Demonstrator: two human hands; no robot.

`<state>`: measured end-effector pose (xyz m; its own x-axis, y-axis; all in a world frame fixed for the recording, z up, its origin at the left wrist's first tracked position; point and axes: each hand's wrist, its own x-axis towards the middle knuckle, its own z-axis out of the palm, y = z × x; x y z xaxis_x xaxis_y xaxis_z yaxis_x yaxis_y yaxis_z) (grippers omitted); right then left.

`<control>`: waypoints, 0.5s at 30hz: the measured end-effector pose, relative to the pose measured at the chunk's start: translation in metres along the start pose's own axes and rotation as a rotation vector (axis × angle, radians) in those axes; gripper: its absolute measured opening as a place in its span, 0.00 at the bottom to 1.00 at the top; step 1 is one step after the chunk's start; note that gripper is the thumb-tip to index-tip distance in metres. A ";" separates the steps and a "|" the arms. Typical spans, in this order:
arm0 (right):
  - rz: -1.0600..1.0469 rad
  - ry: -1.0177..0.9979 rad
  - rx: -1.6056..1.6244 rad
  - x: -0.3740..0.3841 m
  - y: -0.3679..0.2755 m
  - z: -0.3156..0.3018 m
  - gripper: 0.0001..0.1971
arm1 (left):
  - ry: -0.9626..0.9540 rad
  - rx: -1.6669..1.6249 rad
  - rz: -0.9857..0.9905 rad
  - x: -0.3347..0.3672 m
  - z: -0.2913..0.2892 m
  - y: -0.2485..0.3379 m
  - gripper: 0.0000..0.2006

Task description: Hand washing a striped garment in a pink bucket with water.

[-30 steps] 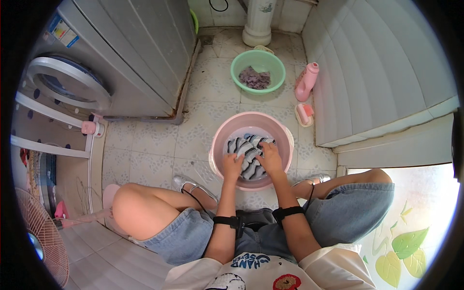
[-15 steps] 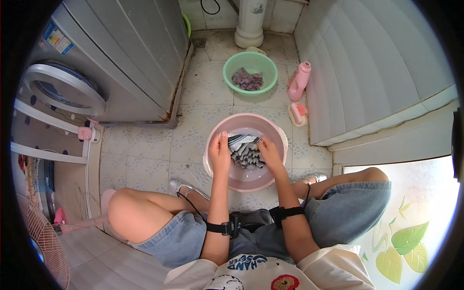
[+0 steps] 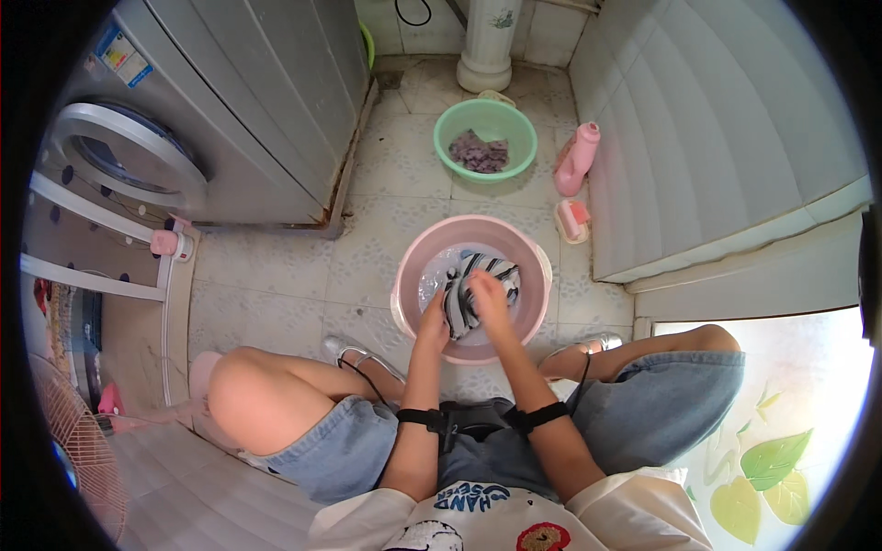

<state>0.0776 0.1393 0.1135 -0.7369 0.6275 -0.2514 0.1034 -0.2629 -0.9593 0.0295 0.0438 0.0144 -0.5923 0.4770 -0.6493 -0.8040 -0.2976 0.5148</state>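
Note:
A pink basin [image 3: 541, 292] with water in it stands on the floor between my feet. In it, partly in the water, lies a bunched black, white and grey striped cloth garment [image 3: 501, 269]; its exact kind does not show. My left hand [image 3: 435, 319] is closed on the garment's near left edge, low inside the basin. Just to the right, my right hand [image 3: 486, 296] is closed at the middle of the cloth, its fingers bent over a fold. Both hands are close together, and the folds hide some fingertips.
Beyond the basin stands a green basin [image 3: 441, 151] holding dark purplish cloth [image 3: 480, 152]. A pink bottle [image 3: 577, 161] and a soap dish [image 3: 573, 221] are by the right wall. At left are a front-loading washing machine [image 3: 220, 119] and a fan [image 3: 78, 450].
Both hands have come lower and nearer each other. The garment, earlier stretched between them near the basin's middle, is now bunched lower, its stripes turned. The view has shifted slightly.

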 end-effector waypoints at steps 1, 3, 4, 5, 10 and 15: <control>-0.231 -0.036 -0.167 -0.001 0.010 0.003 0.06 | -0.012 -0.006 -0.011 -0.005 0.004 -0.004 0.15; -0.178 -0.139 -0.521 -0.015 0.022 0.012 0.09 | -0.033 -0.154 -0.140 -0.012 0.002 -0.004 0.15; -0.212 -0.205 -0.724 -0.023 0.023 0.025 0.10 | -0.031 -0.168 -0.132 -0.010 -0.005 -0.006 0.15; -0.217 -0.221 -0.732 -0.028 0.024 0.035 0.10 | -0.084 -0.232 -0.131 -0.007 -0.011 -0.008 0.15; -0.535 0.047 -1.134 -0.012 0.044 0.027 0.12 | -0.388 -0.558 -0.170 0.021 -0.019 -0.033 0.15; -0.389 -0.035 -1.475 -0.003 0.025 0.020 0.10 | 0.066 -0.338 -0.316 -0.010 0.024 -0.013 0.16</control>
<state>0.0689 0.1158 0.0933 -0.8874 0.4605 0.0215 0.4430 0.8648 -0.2366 0.0474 0.0633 0.0277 -0.3090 0.5369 -0.7850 -0.9108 -0.4046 0.0819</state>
